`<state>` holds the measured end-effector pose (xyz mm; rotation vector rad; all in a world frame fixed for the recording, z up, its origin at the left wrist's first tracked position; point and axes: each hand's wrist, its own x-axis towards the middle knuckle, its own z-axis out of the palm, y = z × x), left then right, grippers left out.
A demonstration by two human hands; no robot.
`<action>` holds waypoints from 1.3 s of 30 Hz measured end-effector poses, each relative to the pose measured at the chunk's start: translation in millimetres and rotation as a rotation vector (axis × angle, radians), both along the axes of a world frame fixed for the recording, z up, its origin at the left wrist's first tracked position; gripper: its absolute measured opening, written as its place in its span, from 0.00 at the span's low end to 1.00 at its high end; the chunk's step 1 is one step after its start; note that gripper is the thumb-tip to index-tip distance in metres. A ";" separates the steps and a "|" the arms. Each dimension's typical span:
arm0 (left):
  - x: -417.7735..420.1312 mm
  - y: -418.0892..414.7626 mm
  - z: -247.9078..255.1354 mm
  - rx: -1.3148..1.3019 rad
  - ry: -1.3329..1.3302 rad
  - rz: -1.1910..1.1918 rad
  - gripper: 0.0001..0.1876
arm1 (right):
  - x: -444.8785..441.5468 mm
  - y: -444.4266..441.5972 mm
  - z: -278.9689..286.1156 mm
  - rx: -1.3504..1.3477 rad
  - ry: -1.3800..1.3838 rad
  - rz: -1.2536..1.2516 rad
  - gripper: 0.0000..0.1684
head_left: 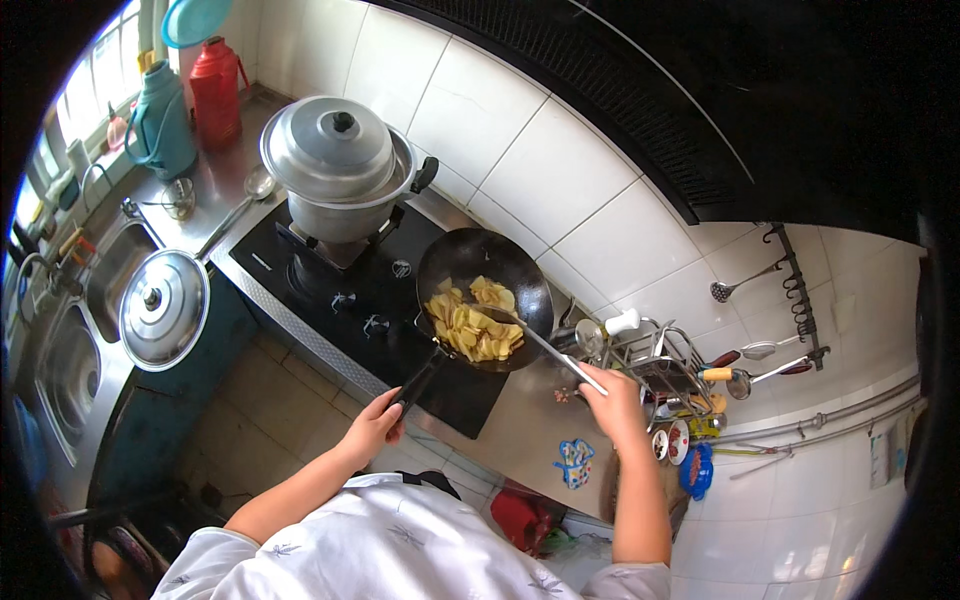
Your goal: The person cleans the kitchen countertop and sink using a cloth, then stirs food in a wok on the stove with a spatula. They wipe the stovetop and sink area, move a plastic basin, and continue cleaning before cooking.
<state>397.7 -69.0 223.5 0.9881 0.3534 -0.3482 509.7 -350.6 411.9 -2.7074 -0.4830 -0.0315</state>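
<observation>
My left hand grips the black handle of a dark wok, which sits over the right side of a black gas hob. Sliced yellow pieces, apparently potato, lie heaped in the wok's lower part. My right hand is closed around the pale shaft of a metal spatula or ladle. Its working end reaches into the slices and is partly hidden by them. To the left, a large lidded aluminium pot stands on the other burner.
A range hood overhangs the wall side. A loose pot lid rests by the sink, near a long ladle. Thermos flasks stand in the corner. A utensil rack, a blue basket and a patterned cloth lie rightward.
</observation>
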 end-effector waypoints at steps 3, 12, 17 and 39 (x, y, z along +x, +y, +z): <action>-0.1 0.9 0.4 0.012 0.008 0.008 0.20 | -13.9 -0.3 30.5 0.036 0.130 -0.052 0.17; 3.0 -2.5 -2.7 0.005 0.012 -0.018 0.21 | -1.0 26.1 -37.2 -0.242 0.065 -0.126 0.16; 4.3 2.3 -3.9 0.013 0.011 -0.012 0.21 | 19.2 13.9 -40.7 -0.067 -0.022 -0.272 0.15; 4.8 -2.0 -7.6 0.007 0.000 -0.032 0.21 | 72.5 -21.9 -131.2 0.190 0.309 -0.255 0.16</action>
